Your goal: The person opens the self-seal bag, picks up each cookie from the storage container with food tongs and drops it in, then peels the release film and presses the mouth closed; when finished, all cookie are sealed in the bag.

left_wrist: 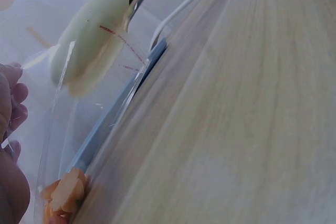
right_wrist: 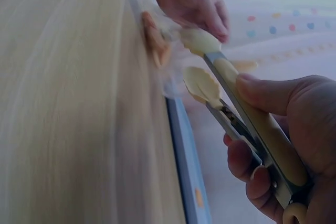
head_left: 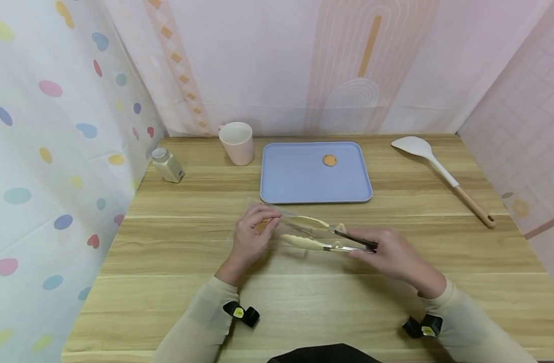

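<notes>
My left hand [head_left: 251, 236] pinches the edge of a clear plastic bag [left_wrist: 118, 95]. Orange flower-shaped pieces [left_wrist: 68, 190] lie low in the bag, seen through the film in the left wrist view. With my right hand [head_left: 392, 255] I hold a pair of tongs [head_left: 302, 243] by its handles. Its cream, spoon-like tips [right_wrist: 202, 84] are spread apart at the bag near my left fingers, with no piece between them. Whether the tips are inside the bag is hard to tell. One flat orange piece [head_left: 330, 160] rests on the blue tray [head_left: 295, 174].
Behind the hands, the tray lies near the back edge of the wooden table [head_left: 177, 292]. Left of it stand a pale mug [head_left: 238, 146] and a small lidded jar [head_left: 168, 165]. A white ladle [head_left: 440, 169] with a wooden handle lies at the right.
</notes>
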A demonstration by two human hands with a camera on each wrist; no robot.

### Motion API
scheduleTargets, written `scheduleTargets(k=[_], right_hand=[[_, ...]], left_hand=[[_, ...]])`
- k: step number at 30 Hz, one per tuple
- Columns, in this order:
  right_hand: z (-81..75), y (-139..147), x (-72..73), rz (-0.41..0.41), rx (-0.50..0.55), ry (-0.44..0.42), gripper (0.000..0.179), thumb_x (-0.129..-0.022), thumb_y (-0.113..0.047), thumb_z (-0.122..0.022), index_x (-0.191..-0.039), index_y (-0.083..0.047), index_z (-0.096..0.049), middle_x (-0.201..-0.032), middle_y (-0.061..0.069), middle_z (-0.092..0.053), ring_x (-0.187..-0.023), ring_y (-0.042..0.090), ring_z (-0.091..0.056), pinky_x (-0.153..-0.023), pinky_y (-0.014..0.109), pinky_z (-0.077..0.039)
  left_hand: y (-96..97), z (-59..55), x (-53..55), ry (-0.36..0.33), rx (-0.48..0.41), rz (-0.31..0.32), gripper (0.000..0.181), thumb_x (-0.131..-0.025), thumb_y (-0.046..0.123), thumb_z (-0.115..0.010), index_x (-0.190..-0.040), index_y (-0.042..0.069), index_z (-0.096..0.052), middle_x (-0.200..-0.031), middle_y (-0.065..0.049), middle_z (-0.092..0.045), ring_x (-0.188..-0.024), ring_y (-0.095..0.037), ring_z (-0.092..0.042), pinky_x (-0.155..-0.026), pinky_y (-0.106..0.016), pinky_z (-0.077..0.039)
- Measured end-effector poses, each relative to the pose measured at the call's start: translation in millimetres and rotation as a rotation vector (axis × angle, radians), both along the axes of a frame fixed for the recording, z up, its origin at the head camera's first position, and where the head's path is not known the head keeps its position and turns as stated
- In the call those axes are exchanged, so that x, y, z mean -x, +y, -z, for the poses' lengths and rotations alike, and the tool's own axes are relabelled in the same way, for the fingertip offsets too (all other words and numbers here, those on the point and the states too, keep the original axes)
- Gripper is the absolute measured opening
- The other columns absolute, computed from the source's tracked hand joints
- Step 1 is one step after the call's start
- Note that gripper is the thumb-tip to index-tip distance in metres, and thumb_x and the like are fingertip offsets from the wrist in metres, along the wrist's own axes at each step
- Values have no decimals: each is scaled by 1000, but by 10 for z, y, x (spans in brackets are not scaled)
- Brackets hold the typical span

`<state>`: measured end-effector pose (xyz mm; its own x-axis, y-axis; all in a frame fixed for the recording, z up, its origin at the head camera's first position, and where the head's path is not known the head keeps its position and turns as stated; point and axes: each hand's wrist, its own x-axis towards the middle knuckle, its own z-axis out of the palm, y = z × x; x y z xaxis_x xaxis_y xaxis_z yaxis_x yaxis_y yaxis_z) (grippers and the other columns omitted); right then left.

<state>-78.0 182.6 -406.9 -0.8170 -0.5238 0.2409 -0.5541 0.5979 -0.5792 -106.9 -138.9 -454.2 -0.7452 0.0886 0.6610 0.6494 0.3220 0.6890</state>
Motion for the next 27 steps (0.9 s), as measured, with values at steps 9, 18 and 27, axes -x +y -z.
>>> scheduleTargets(k=[9, 18, 27], right_hand=[[-167, 363, -125, 83, 8, 31, 41, -79, -22, -80, -118, -12, -70, -98, 1, -72, -61, 1, -55, -50, 21, -45], [-268, 479, 107, 233, -9, 98, 39, -84, -22, -77, -119, -7, -68, -65, -6, -58, -48, 5, -41, -42, 23, -35], [-123, 387, 567, 407, -141, 59, 50, -89, -38, -68, -128, -7, -62, -52, -1, -42, -44, 13, -37, -44, 31, -31]], left_hand=[[29, -27, -18, -16, 7, -16, 13, -83, -7, -70, -92, 1, -73, -94, -11, -68, -95, -27, -60, -86, -27, -47], [92, -323, -179, -65, 34, -18, 10, -82, -10, -68, -90, -5, -71, -93, -18, -66, -93, -31, -61, -86, -29, -47], [87, -329, -180, -109, 18, -3, 8, -84, -9, -67, -91, -6, -71, -93, -17, -67, -94, -29, -60, -86, -28, -46]])
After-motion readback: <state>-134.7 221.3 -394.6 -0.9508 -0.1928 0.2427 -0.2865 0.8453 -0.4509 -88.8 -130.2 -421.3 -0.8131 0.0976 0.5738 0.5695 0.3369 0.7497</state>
